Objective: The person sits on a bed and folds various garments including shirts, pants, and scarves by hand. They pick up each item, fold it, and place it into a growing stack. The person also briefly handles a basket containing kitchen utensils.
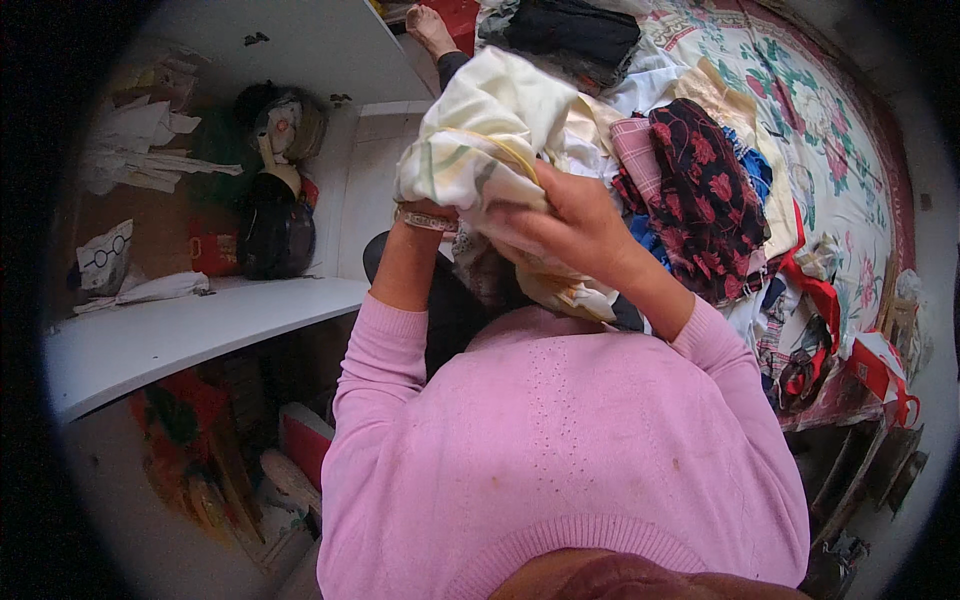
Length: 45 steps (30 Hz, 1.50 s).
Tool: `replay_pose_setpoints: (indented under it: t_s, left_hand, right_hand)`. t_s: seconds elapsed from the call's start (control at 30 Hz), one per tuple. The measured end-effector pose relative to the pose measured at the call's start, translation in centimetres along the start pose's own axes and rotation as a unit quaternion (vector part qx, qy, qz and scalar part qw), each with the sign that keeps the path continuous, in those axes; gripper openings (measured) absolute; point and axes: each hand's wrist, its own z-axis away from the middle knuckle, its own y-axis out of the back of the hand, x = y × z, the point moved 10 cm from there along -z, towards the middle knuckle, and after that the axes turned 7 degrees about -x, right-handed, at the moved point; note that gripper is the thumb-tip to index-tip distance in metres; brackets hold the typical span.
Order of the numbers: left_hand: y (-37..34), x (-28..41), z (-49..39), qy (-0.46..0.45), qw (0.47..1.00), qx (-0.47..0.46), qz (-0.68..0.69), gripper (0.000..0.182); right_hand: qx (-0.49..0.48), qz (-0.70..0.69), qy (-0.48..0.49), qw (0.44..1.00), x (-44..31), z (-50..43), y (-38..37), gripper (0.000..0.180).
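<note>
A cream cloth (495, 97) with grey-green and yellow printing and a yellow edging is bunched up in front of my chest. My right hand (566, 217) grips its lower right side, thumb on top. Fabric covers nearly all of my left hand (426, 207), leaving the wrist with a metal bracelet (427, 220) showing; the cloth's raised bulk rests on that hand, whose fingers are hidden. Below my hands, more pale yellowish fabric (574, 289) hangs towards my lap.
Right of my arms lies a clothes pile with a dark red-flowered garment (705, 165) and pink checked fabric (637, 146), on a floral bedspread (814, 112). Black folded cloth (574, 34) sits beyond. A white shelf (217, 319) at left holds bags and a black pot-like object (277, 232). Another person's bare foot (429, 28) shows at top.
</note>
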Motion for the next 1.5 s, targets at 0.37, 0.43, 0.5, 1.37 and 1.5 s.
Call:
replay_pose_setpoints:
  t_s: [0.37, 0.43, 0.5, 1.37, 1.5]
  left_hand:
    - [10.7, -9.7, 3.6, 0.265, 0.729, 0.139, 0.616, 0.054]
    - [17.0, -10.3, 2.6, 0.201, 0.781, 0.208, 0.553, 0.054]
    - [21.0, -10.2, 0.9, 0.185, 0.772, 0.208, 0.571, 0.060]
    - [24.2, -12.3, -1.1, 0.225, 0.839, 0.135, 0.476, 0.057]
    - [26.6, -9.6, -0.7, 0.128, 0.852, 0.176, 0.475, 0.054]
  right_hand:
    - [0.304, -0.438, 0.068, 0.843, 6.2, -0.2, 16.8, 0.034]
    - [0.292, -0.472, 0.099, 0.826, 4.6, -0.1, 18.2, 0.036]
    - [0.294, -0.498, 0.169, 0.798, 2.3, 1.1, 19.6, 0.045]
    - [0.176, -0.114, 0.166, 0.964, -1.5, -6.5, 23.4, 0.036]
    - [0.166, -0.273, 0.258, 0.912, -4.0, -3.5, 27.2, 0.043]
